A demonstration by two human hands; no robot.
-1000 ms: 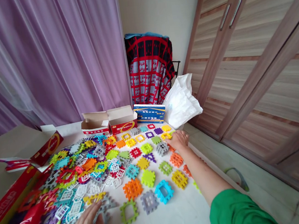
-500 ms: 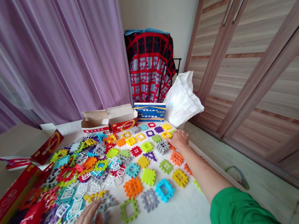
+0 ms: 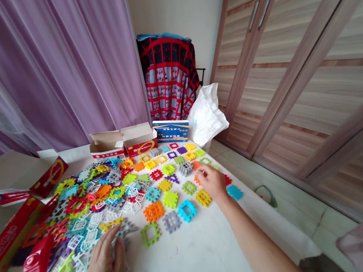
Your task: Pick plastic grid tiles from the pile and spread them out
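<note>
My left hand (image 3: 105, 262) rests at the near edge of the loose pile, fingers curved and thumb apart, beside grey pieces (image 3: 125, 231) and a yellow piece (image 3: 111, 224). Nothing is seen in its grasp. My right hand (image 3: 211, 181) is over the right part of the laid-out pieces, fingers bent together and pointing down. It partly covers an orange piece (image 3: 196, 179); what its fingertips hold, if anything, is hidden. Around it lie a yellow square (image 3: 203, 198), a green square (image 3: 189, 188), a grey block (image 3: 185, 168) and a blue piece (image 3: 234, 192).
Open red boxes stand at the left (image 3: 10, 227) and back (image 3: 141, 145), beside a blue box (image 3: 171, 132) and a white bag (image 3: 207, 117). A red object (image 3: 38, 264) lies near left on the white-covered table (image 3: 184, 263). A wooden wardrobe (image 3: 291, 60) stands right.
My right hand has drawn back toward me from the far right edge, and its fingers are more bent. My left hand stays by the pile. The view has turned right.
</note>
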